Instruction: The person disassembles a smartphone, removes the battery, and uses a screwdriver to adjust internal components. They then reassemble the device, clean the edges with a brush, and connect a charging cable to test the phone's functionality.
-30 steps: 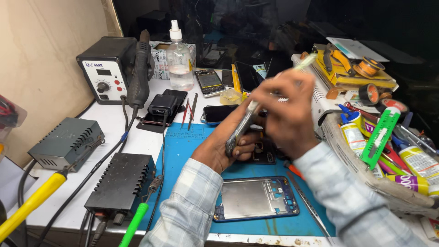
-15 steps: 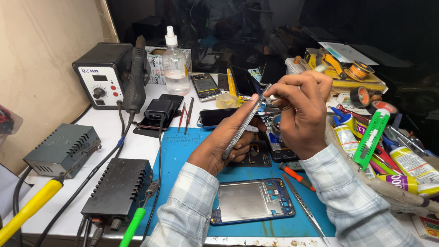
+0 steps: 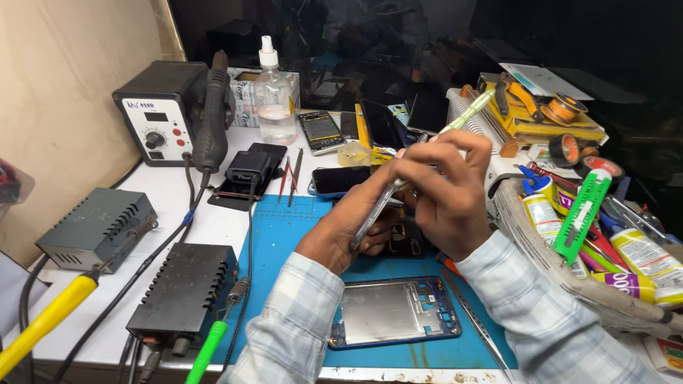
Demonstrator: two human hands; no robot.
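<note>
Together, both hands — left grip [image 3: 348, 227], right grip [image 3: 445, 192] — clamp a phone [image 3: 380, 206].

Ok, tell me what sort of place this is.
Most likely a phone repair bench. A hot-air rework station stands at the back left, a stripped phone frame lies on the blue work mat, and the left hand holds a phone part on edge while the right hand works at it with a thin tool.

A slim grey phone [image 3: 377, 206] was held tilted on edge above the blue mat [image 3: 284, 227]; a green-handled tool [image 3: 466, 114] was pressed to it.
</note>
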